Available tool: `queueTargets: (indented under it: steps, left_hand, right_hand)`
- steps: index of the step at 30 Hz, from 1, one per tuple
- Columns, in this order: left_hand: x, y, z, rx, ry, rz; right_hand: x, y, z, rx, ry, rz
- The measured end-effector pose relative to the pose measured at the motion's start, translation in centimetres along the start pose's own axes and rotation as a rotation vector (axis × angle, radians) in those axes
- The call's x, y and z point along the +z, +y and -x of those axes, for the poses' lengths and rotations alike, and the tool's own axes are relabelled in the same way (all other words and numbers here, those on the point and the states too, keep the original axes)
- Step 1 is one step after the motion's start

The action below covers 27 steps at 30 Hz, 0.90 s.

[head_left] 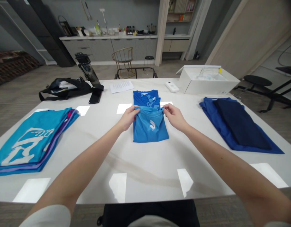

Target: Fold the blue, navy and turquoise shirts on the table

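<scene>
In the middle of the white table lies a blue shirt (149, 126) with a small white logo, folded over on itself. Its far part, a darker blue with a lighter pattern, spreads flat beyond the fold. My left hand (129, 117) pinches the upper left corner of the folded part. At the upper right corner, my right hand (174, 116) grips the fabric between thumb and fingers. Both hands hold that upper edge slightly raised. The fingertips partly cover the corners.
Folded teal and purple clothes (36, 135) are stacked at left, dark blue folded clothes (240, 123) at right. Toward the back of the table (145, 170) are a black bag (67, 90), a bottle (88, 69), a phone (95, 95), a paper sheet (121, 86), a white device (172, 86) and an open white box (207, 85).
</scene>
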State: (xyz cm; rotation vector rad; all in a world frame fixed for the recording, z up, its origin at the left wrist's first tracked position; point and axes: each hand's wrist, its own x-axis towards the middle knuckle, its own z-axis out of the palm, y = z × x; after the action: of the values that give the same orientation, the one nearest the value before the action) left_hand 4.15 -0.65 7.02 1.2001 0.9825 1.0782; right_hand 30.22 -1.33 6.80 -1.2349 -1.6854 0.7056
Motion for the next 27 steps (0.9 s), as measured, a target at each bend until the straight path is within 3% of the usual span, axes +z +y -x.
queueTargets:
  steps: [4,12,16,20,23,27]
  left_hand:
    - [-0.6,-0.9,-6.4,-0.114,-0.007,0.279]
    - [-2.9,-1.6,-18.8,-0.197,-0.114,0.305]
    - [-4.0,-3.8,-24.3,-0.141,0.057,0.196]
    - [-5.6,-6.6,-26.7,-0.070,0.337,-0.060]
    - [-6.5,-7.6,-26.6,-0.070,0.339,-0.163]
    - [-6.9,-7.4,-26.2,-0.008,0.364,-0.300]
  right_hand:
    - [1.6,2.5,-5.7,-0.002,0.037,-0.026]
    - [3.9,7.1,-16.9,0.047,0.116,0.055]
    - [5.2,10.8,-21.9,0.170,0.212,0.226]
    - [6.2,14.1,-23.9,0.333,0.183,0.382]
    - [6.4,15.2,-23.5,0.363,0.110,0.451]
    - [6.2,15.3,-22.9,0.343,0.066,0.477]
